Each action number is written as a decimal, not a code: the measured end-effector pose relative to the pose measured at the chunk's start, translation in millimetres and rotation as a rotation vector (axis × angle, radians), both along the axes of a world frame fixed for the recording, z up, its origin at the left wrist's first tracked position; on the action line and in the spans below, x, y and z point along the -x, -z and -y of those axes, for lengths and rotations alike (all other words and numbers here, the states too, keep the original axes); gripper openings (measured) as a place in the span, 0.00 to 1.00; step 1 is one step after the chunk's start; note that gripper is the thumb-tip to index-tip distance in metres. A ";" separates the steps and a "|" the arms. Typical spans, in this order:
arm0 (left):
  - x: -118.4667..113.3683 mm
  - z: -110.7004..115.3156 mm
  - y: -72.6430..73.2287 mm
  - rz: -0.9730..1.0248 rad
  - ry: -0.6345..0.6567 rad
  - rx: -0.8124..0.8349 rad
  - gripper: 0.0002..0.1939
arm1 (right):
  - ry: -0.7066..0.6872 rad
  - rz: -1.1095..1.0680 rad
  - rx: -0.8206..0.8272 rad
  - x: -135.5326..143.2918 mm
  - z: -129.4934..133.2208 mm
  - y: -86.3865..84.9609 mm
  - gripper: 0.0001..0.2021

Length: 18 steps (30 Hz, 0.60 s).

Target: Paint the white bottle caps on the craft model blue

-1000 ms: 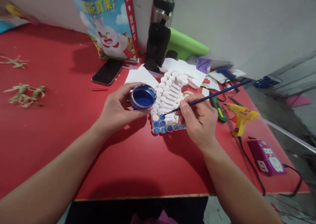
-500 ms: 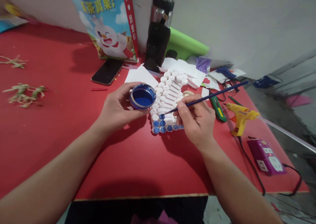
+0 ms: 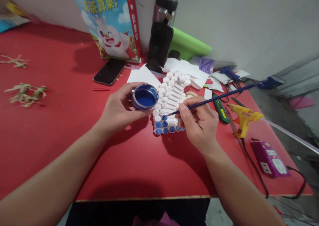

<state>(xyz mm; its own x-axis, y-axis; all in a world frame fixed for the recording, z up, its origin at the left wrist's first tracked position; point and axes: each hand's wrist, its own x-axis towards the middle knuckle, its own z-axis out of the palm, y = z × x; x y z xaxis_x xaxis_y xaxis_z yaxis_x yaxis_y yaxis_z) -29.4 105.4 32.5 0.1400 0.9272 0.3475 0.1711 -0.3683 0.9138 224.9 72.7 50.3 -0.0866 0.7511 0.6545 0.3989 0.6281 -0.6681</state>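
My left hand [image 3: 118, 108] is wrapped round a small jar of blue paint [image 3: 145, 97], tilted with its mouth toward me. Between the thumb and fingers of my right hand [image 3: 199, 123] is a thin blue paintbrush [image 3: 219, 97]. Its tip touches a blue roll near the lower left of a model made of white paper rolls [image 3: 171, 94]. Several roll ends along the model's near edge are blue; those farther back are white. My right hand hides part of the model's right side.
On the red table [image 3: 139, 172], a phone [image 3: 109, 72], a printed bag [image 3: 112, 26] and a black bottle [image 3: 160, 43] stand or lie behind. At right are a green cutter [image 3: 221, 110], a yellow glue gun [image 3: 244, 118] and a purple power box [image 3: 270, 159]. Woven straw [image 3: 27, 94] lies left.
The brush's handle end has shifted slightly right and down, while its tip stays at the same blue roll. My left hand holds the jar as before. The whole view has shifted slightly.
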 end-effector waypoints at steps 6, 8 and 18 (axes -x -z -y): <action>0.6 -1.2 -0.8 -0.026 0.008 -0.015 0.38 | 0.003 0.012 0.013 0.3 0.2 -0.1 0.08; 0.2 -1.5 -0.9 -0.015 0.007 0.003 0.38 | 0.007 0.014 0.007 0.3 0.9 -1.2 0.08; -1.7 0.2 -3.1 0.019 -0.015 0.047 0.39 | 0.008 0.039 0.010 -0.9 0.2 -2.2 0.08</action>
<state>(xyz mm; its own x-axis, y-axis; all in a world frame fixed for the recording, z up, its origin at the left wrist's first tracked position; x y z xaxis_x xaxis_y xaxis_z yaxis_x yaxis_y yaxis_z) -27.6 105.2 35.6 0.1195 0.9444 0.3063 0.1583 -0.3227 0.9332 225.8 72.5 52.5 -0.1056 0.7584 0.6431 0.4301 0.6180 -0.6581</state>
